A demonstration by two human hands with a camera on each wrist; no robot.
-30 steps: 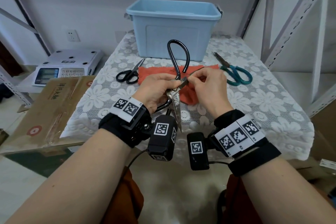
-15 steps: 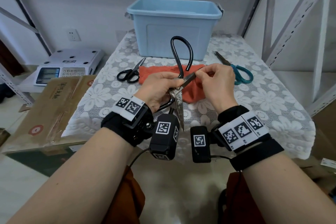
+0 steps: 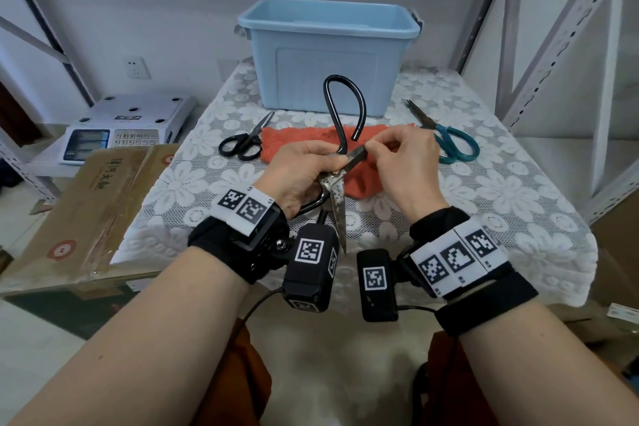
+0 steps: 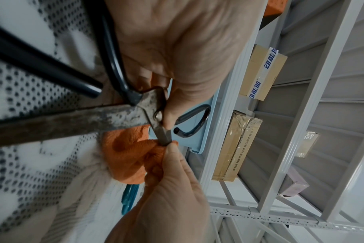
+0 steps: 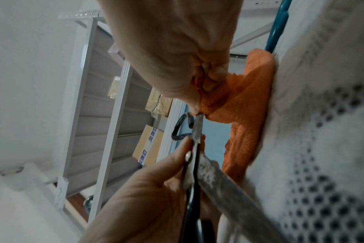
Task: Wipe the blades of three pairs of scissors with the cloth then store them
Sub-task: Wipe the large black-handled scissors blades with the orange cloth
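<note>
orange cloth point(image 3: 363, 180) pinched round one blade tip by my right hand point(image 3: 406, 166); my left hand point(image 3: 297, 173) grips the big scissors point(image 3: 333, 183).

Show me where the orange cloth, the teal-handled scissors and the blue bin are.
orange cloth point(image 3: 297, 142): head view, flat part left of the hands.
teal-handled scissors point(image 3: 456, 145): head view, on the handle loops.
blue bin point(image 3: 328, 79): head view, on the front wall.

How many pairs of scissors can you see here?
3: large black-handled scissors held in the left hand; small black scissors left of the orange cloth; teal-handled scissors to its right.
</note>
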